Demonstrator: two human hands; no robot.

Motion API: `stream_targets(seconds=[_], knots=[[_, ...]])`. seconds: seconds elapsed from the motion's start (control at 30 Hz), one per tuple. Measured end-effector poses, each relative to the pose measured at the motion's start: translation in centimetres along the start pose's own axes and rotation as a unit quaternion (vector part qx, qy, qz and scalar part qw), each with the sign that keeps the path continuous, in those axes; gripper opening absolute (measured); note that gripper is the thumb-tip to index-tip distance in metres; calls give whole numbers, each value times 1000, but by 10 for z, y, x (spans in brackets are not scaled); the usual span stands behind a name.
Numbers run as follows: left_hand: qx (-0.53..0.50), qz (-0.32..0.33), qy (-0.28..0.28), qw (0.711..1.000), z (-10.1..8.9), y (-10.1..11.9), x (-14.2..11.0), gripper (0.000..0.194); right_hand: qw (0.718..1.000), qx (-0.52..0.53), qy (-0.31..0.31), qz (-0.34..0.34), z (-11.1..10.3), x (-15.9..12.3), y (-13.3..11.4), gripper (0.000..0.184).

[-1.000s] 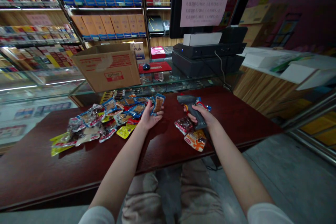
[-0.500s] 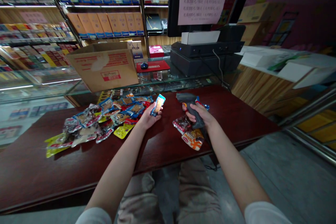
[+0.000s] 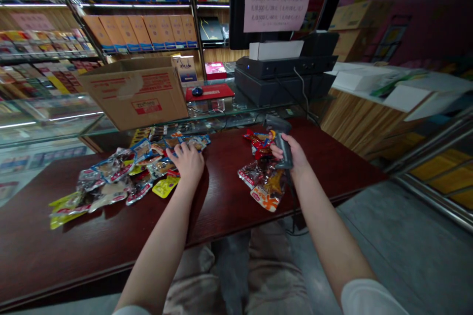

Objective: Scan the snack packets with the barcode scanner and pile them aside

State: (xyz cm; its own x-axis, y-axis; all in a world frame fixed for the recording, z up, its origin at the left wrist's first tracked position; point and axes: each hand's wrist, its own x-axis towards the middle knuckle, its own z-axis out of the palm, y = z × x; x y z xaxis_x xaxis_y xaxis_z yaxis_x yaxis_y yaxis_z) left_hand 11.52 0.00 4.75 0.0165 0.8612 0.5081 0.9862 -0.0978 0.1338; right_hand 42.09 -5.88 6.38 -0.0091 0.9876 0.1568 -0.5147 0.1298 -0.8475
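Observation:
My left hand [image 3: 187, 160] is open, fingers spread over the right end of a pile of shiny snack packets [image 3: 148, 163]. Its fingertips touch the packets there, and nothing is visibly gripped. A dark grey handheld barcode scanner [image 3: 284, 150] is in my right hand [image 3: 295, 154], held upright by the handle with its head at the top. Just left of the scanner lie red snack packets [image 3: 260, 142], partly hidden by it. Nearer to me are a dark red-edged packet [image 3: 251, 173] and an orange-and-white packet [image 3: 266, 198]. A yellow packet [image 3: 165, 187] lies at the pile's near edge.
Everything rests on a dark red wooden table [image 3: 221, 197]. Behind it, an open cardboard box [image 3: 136, 96] and a black cash register [image 3: 273, 86] stand on a glass counter. A mouse [image 3: 197, 91] sits on a red mat. The scanner's cable hangs over the front edge.
My left hand has moved left to the pile and no longer holds the small blue packet. My right hand has lifted and turned the scanner more upright, uncovering red packets.

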Motion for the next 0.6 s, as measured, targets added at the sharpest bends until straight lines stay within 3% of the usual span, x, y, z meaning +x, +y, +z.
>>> stream_targets(seconds=[0.17,0.3,0.4,0.5,0.6], knots=[[14,-34,-14,999,12,-2,-3,49,998,-44,51,6,-29,2,-24,20],[-70,17,6,997,13,6,-7,59,995,-52,83,14,-56,0,-26,20],[-146,61,-1,987,13,21,-9,49,993,-57,91,49,-71,-2,-24,22],[-251,88,-47,963,20,40,-7,29,992,-61,95,60,-80,-2,-22,24],[-385,59,-121,913,34,65,6,19,992,-51,91,65,-85,-2,-21,25]])
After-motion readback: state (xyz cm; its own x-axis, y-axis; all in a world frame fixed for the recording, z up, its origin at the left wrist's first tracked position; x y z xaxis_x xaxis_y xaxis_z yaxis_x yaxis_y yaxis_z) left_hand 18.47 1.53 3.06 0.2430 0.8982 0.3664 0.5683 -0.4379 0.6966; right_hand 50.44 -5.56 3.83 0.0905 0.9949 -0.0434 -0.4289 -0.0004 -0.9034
